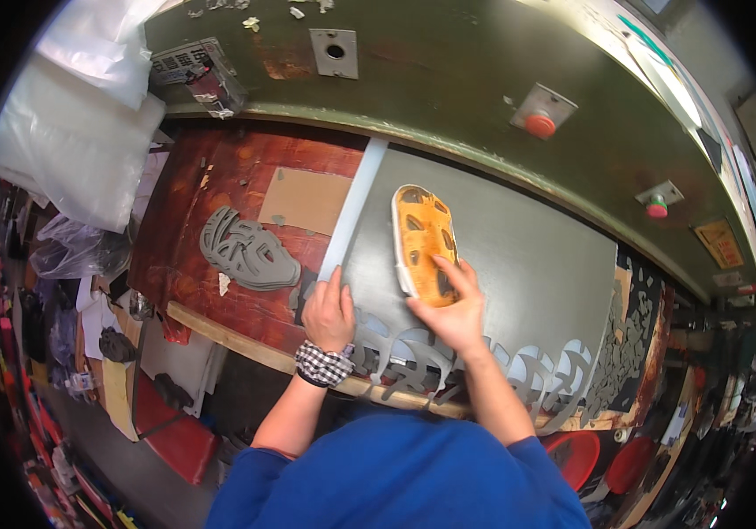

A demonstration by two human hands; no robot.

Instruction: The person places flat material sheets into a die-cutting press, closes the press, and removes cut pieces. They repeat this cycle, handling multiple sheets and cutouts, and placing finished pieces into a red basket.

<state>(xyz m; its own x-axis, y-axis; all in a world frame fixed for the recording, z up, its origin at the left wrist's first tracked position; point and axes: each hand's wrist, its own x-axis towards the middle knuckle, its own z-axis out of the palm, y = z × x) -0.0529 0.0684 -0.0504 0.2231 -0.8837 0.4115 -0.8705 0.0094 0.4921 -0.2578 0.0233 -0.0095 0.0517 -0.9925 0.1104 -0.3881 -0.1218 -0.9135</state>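
Observation:
My right hand (457,313) grips the lower end of a yellow cutting die (424,238), long and shoe-sole shaped, with dark oval openings and a pale rim. The die rests on or just over a smooth grey sheet (519,251). My left hand (329,313) is closed at the sheet's lower left corner, by the end of a pale blue strip (356,207); its fingertips seem to pinch the edge there. Curved grey offcuts (532,375) hang along the sheet's near edge. Left of my left hand, a stack of grey cut-out sole pieces (248,251) lies on the reddish board.
A green machine beam (449,79) with a red button (539,125) spans the far side. Brown cardboard (306,198) lies on the reddish board (175,212). Clear plastic bags (74,132) hang at left. Dark scraps (621,353) cover the right end; a red basin (576,454) is below.

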